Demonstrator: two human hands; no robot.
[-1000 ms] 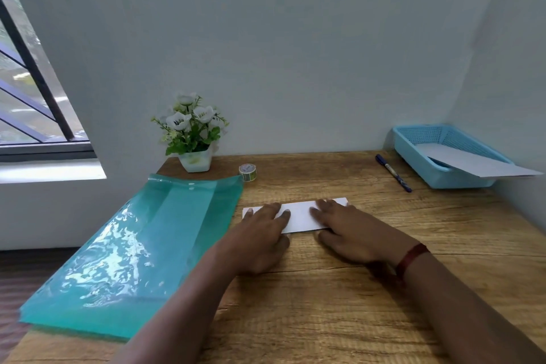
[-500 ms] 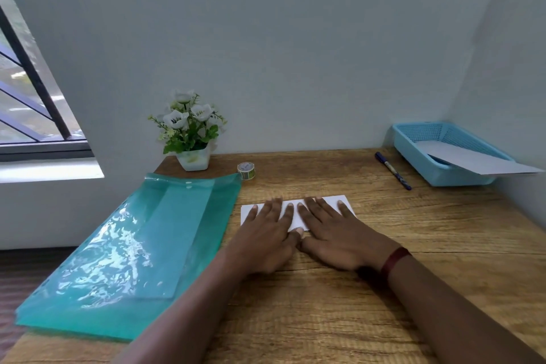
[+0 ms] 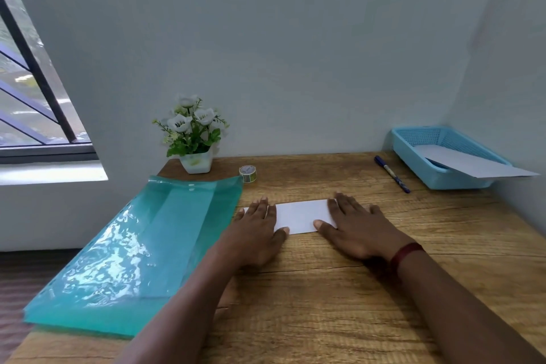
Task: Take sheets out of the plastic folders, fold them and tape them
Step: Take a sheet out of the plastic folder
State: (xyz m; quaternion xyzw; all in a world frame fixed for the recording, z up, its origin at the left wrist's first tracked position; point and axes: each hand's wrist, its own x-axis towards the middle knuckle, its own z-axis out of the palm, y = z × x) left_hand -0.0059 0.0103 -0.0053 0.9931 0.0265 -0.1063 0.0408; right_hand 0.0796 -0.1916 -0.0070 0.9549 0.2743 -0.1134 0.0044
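In the head view, both hands lie flat on a folded white sheet [image 3: 300,216] near the middle of the wooden table [image 3: 325,310]. The left hand [image 3: 254,233] covers the sheet's left end. Its fingers [image 3: 260,207] are straight, held close together, and point away from the person. Its thumb is stretched out to the right, with the tip on the paper's near edge. The right hand [image 3: 359,230] presses on the right end in the same way. Its fingers [image 3: 345,204] are straight and a little spread, and its thumb reaches left onto the near edge. Neither hand curls round or pinches anything; palms and fingers press down. A dark red band [image 3: 405,254] sits on the right wrist.

The sheet is a narrow strip lying flat. Its long axis runs left to right across the table, roughly parallel to the far wall, and only the stretch between the two hands is bare.

Just left of the left hand lies a stack of teal plastic folders [image 3: 141,248], its long side running away from the person and its near left corner overhanging the table edge. A small roll of tape [image 3: 247,173] stands beside the folders' far right corner, near a potted plant [image 3: 192,133] with white flowers. Far right, a blue pen [image 3: 392,174] lies beside a light-blue basket [image 3: 413,154], where another white sheet [image 3: 472,165] sticks out over the rim.
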